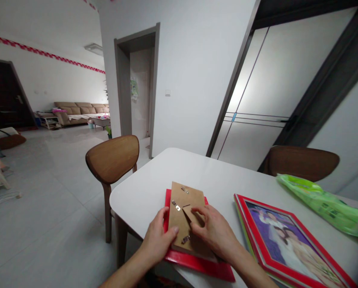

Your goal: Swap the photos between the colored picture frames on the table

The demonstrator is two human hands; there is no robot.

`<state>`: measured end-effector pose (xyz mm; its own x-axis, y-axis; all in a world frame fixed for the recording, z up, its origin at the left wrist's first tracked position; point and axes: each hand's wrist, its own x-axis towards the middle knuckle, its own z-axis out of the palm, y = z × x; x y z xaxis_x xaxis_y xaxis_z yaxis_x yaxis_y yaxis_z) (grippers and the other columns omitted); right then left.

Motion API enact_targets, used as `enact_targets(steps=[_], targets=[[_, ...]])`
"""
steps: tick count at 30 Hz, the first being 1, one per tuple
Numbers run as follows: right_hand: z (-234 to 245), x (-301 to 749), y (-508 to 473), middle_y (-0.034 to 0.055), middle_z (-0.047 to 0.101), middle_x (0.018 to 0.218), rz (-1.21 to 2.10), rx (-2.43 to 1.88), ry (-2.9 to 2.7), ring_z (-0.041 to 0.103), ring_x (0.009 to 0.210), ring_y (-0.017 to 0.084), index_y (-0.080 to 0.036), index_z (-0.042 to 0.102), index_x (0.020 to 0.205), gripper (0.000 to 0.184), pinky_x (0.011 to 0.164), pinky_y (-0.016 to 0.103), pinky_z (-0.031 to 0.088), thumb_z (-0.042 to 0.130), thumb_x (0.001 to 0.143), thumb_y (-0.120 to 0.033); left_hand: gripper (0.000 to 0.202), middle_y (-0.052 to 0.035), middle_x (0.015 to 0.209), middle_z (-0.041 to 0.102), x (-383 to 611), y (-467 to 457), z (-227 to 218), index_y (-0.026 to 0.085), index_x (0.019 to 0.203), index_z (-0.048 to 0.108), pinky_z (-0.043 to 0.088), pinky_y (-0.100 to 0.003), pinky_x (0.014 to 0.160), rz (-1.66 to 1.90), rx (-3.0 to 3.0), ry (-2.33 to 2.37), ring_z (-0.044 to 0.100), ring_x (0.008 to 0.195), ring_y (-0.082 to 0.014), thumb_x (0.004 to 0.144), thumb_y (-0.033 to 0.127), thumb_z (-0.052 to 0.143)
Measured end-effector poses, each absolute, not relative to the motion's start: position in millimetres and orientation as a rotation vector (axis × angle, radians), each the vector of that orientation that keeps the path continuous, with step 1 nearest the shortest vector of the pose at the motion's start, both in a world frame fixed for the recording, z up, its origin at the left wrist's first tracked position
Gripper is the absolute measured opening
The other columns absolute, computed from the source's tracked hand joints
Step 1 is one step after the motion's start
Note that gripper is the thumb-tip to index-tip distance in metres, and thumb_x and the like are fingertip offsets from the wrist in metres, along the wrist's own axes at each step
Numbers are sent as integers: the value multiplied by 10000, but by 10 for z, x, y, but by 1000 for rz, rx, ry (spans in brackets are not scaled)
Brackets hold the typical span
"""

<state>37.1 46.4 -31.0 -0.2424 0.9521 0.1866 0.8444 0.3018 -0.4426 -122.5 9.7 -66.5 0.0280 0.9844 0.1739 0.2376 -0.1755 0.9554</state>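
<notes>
While the brown board (179,222) lies over a red frame (198,265) on the desk (173,165), its flap (190,213) stands part-raised, neither closed nor fully opened, right hand's (215,227) fingers clamped on it, left hand's (158,233) on the board's edge.

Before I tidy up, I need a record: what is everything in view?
Backing board: 1, brown, between the hands
Stand flap: 1, brown, on the board
Red item: 1, red, under the board
Framed photo: 1, red-edged, table's right
Plastic bag: 1, green, beyond the photo
Table: 1, white, beneath these
Chairs: 2, brown, beside the table
Sofa: 1, tan, far left
Coffee table: 1, grey, before sofa
Doors: 2, dark left, pale right
Doorway: 1, grey-framed, left of centre
Clutter: uncountable, mixed, far left
Left hand: 1, bare, board's left edge
Right hand: 1, bare, at the flap
</notes>
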Motion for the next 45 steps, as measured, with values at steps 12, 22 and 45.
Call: enact_targets(steps=[12,22,45], targets=[[-726,812,619,158,585,945,197,-1882,-2068,546,870,237,-75,481,1099,440,771,328,382,435,707,-269,266,-65,829,657,-1993,363,-677,112,921,503,486,-318,637,1181,1187,1360,622,730,-215,678,220,500],[-668,863,617,43,613,610,863,-1779,-1542,569,518,181,-93,272,1249,606,507,274,402,394,667,-213,506,-91,917,613,-2299,472,-779,115,1088,428,402,-353,777,984,1474,1834,555,904,-269,605,194,556],[-698,940,684,37,619,640,496,-1852,-1761,560,553,165,-103,435,1155,499,534,253,387,421,684,-267,469,-44,997,570,-1566,62,-441,180,1121,375,410,-303,793,1376,1687,1697,541,899,-197,662,96,420]])
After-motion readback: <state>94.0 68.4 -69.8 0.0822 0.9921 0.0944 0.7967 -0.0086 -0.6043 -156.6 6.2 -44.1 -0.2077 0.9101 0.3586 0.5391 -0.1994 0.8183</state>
